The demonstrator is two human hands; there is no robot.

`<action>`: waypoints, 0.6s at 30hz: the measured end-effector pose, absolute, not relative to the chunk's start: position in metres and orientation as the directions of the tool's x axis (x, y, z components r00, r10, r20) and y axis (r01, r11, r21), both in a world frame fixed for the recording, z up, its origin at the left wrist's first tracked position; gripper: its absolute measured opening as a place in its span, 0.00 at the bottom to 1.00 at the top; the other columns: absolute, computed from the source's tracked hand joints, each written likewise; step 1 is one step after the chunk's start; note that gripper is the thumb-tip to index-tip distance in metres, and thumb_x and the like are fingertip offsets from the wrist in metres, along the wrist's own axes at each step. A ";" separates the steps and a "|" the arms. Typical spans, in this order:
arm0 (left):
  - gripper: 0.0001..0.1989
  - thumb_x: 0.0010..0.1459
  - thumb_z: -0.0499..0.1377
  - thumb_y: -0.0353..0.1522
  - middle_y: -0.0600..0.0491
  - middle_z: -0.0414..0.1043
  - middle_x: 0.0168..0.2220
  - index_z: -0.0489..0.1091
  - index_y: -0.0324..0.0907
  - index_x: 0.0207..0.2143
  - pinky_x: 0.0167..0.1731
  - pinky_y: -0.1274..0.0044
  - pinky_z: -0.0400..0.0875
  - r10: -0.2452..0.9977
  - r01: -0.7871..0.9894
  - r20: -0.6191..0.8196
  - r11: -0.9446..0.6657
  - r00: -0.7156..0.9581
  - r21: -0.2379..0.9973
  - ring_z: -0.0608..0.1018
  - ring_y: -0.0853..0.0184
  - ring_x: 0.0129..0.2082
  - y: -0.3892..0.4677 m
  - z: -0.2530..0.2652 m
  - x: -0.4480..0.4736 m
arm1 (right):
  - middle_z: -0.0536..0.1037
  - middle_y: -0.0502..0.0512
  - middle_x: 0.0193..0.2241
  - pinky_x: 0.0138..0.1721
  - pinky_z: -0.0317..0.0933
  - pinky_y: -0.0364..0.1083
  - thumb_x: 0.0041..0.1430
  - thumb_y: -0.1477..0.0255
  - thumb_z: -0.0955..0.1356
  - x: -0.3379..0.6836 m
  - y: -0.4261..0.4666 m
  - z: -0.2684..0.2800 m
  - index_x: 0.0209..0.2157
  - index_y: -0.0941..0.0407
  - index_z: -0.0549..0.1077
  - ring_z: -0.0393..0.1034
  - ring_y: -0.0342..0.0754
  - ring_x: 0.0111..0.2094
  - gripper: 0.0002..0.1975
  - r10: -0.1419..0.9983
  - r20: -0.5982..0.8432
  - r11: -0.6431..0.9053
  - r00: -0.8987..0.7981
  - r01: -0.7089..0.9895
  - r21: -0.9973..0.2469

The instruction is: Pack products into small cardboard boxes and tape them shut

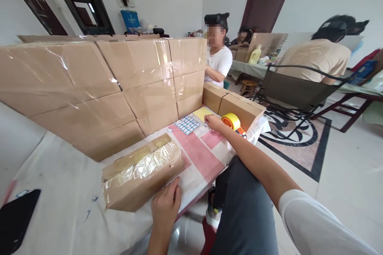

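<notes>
A brown cardboard box [143, 171], its top sealed with shiny clear tape, lies on the cloth-covered table. My left hand [166, 199] rests beside the box's near side, fingers curled in; nothing shows in them, and whether they touch the cardboard I cannot tell. Farther out, my right hand [214, 121] has its fingers pinched together over the table, and what they hold, if anything, is too small to name. Close to it are a sheet of blue-edged white labels [187, 124] and a yellow sheet [201, 113]. A yellow tape roll [231, 120] on a dispenser sits just right of my right hand.
Stacked taped cartons [134, 63] form a wall along the table's far side. Two more boxes [239, 107] line the right end. A black phone [19, 221] lies at lower left. Beyond sit a person in a white shirt [220, 61] and a folding chair [296, 83].
</notes>
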State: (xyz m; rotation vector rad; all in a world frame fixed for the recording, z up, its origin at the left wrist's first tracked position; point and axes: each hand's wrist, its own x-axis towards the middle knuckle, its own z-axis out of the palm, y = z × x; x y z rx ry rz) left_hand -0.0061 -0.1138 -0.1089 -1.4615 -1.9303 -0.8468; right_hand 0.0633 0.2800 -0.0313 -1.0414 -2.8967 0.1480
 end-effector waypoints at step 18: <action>0.10 0.66 0.54 0.30 0.56 0.81 0.28 0.76 0.41 0.43 0.29 0.75 0.68 0.608 0.973 0.770 0.217 -0.195 0.075 0.79 0.69 0.22 -0.114 -0.111 -0.007 | 0.77 0.67 0.48 0.43 0.63 0.45 0.67 0.81 0.61 0.057 0.275 -0.046 0.48 0.61 0.73 0.69 0.54 0.50 0.13 0.677 0.083 0.729 -0.731 0.682 0.058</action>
